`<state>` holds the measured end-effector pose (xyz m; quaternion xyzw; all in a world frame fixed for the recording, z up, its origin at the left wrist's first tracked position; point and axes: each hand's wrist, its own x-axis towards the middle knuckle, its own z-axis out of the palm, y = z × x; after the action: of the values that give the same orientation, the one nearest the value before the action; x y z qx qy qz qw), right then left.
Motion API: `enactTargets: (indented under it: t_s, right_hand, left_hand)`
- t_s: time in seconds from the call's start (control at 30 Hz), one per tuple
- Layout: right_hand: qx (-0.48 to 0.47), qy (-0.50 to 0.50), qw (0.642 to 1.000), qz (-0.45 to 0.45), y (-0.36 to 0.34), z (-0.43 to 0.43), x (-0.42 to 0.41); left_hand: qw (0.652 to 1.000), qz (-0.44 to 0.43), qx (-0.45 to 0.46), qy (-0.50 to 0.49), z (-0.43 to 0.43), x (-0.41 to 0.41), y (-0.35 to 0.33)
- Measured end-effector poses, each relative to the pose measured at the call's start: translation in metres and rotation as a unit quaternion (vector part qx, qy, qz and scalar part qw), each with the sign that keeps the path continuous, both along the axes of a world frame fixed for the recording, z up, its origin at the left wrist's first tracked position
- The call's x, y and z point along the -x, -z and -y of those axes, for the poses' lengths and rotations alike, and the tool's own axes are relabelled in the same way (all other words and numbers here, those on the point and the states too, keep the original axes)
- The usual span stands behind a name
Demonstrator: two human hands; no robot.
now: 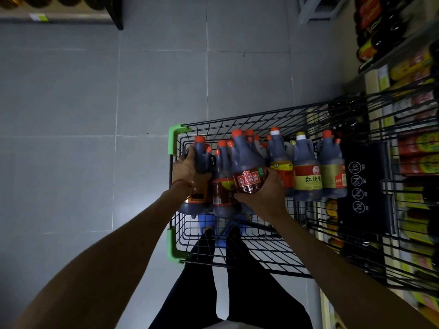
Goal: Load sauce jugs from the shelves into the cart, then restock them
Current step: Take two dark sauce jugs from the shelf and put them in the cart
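Both hands are gripping sauce jugs inside the cart [237,119], at the centre of the frame.
The left hand [187,169] is clasping the neck and handle of the leftmost jug [203,160], just beside the cart's green corner guard [174,138]. The right hand [266,191] is curling round the lower body of the red-labelled jug [247,167], thumb lying at the label's edge. Both jugs are sitting in a row of dark, orange-capped jugs — three more [306,167] are standing upright toward the centre right. Stocked shelves [415,67] are running down the right edge.
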<state>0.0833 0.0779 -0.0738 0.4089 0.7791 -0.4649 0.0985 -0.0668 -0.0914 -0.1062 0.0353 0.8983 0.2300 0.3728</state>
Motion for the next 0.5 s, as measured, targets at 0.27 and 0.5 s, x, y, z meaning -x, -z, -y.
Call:
enactTargets:
  t_s: [0.27, 0.5]
  right_hand:
    - [-0.030, -0.006, 1.000, -0.001, 0.001, 0.003, 0.000]
    - [-0.036, -0.019, 0.999, 0.019, -0.001, 0.003, 0.002]
  left_hand:
    - [0.993, -0.038, -0.068, -0.085, 0.008, -0.012, -0.010]
    - [0.992, -0.015, -0.090, -0.091, 0.011, -0.011, -0.008]
